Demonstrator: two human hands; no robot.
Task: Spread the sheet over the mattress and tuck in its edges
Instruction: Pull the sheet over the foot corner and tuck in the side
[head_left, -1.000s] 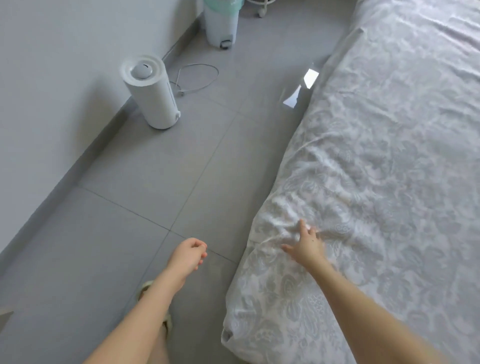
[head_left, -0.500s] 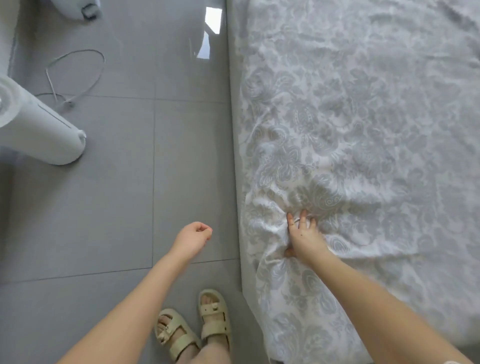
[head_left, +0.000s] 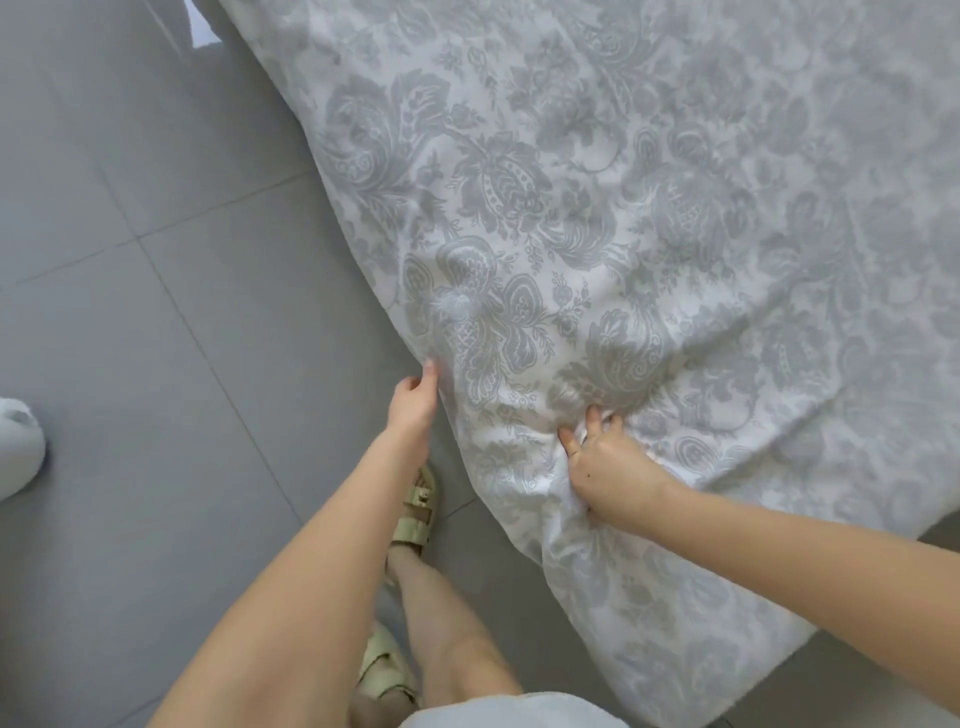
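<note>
Sheet (head_left: 649, 218): white with a grey floral damask print. It lies spread over the bed and fills the upper and right part of my view. It covers the mattress completely, so I cannot see the mattress itself. Along the bed's left edge the cloth drapes down toward the floor, and it rounds the near corner at the lower right. Creases radiate across the top surface from one gathered spot close to the left edge, a short way up from the near corner.

Right hand (head_left: 605, 470): it sits at that gathered spot, knuckles up, fingers curled into the cloth with a bunch of sheet gripped in them. A white fold rises beside the thumb. The forearm comes in from the lower right, across the near corner of the bed.

Left hand (head_left: 413, 400): it is just outside the bed's left edge, at the hanging part of the sheet. The fingers are nearly straight and relaxed, and their tips touch the draped cloth. I see no cloth gathered in this hand.

Surroundings: grey tiled floor (head_left: 156, 322) with pale grout lines, left of the bed. Two beige strapped sandals, one (head_left: 415, 512) beside the drape below the left hand, the other (head_left: 384, 670) nearer me. A pale garment hem (head_left: 509, 709) shows at the bottom edge of the view. A white rounded object (head_left: 18, 447) is cut off at the left border, and I cannot identify it.
</note>
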